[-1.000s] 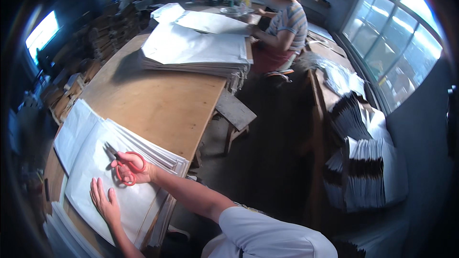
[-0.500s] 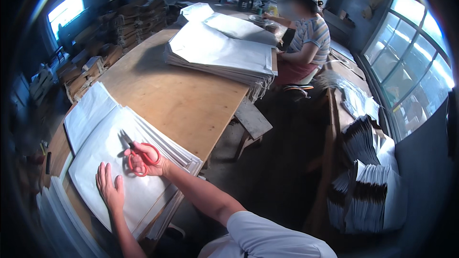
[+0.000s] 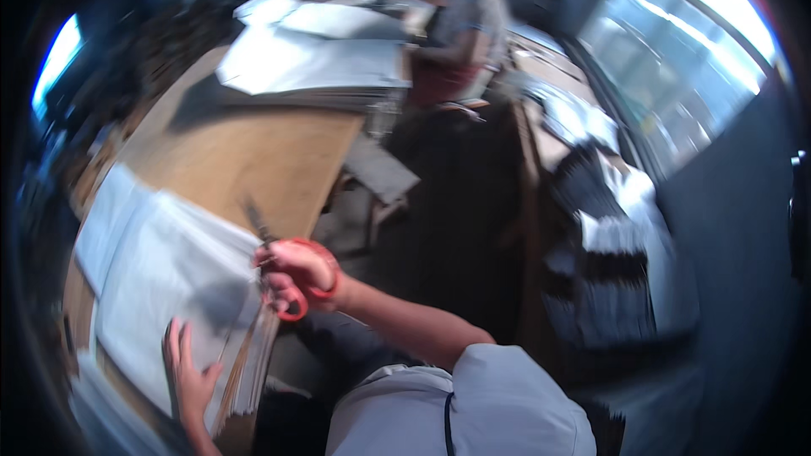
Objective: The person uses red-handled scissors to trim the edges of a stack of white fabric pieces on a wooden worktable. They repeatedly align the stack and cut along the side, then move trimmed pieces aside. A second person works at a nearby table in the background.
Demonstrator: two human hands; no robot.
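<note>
A pair of scissors (image 3: pixel 296 307) with red handles is gripped in my right hand (image 3: pixel 296 270), its dark blades pointing up and away over the edge of a stack of large white paper bags or sheets (image 3: pixel 169 262). My left hand (image 3: pixel 193 376) lies with fingers spread on the near part of that stack, and nothing is in it. The stack rests on a wooden table (image 3: pixel 262 156). Motion blurs the right hand, so whether the blades are parted is hard to tell.
Another tall white stack (image 3: pixel 312 63) lies at the table's far end, beside a seated person (image 3: pixel 473 29). A small wooden stool (image 3: pixel 380 169) stands right of the table. Bundled papers (image 3: pixel 612 279) sit along the right wall under the window (image 3: pixel 676 59).
My right hand has moved the scissors rightward off the middle of the stack, toward its right edge. The whole view has shifted and blurred. My left hand stays on the stack, nearer its front edge.
</note>
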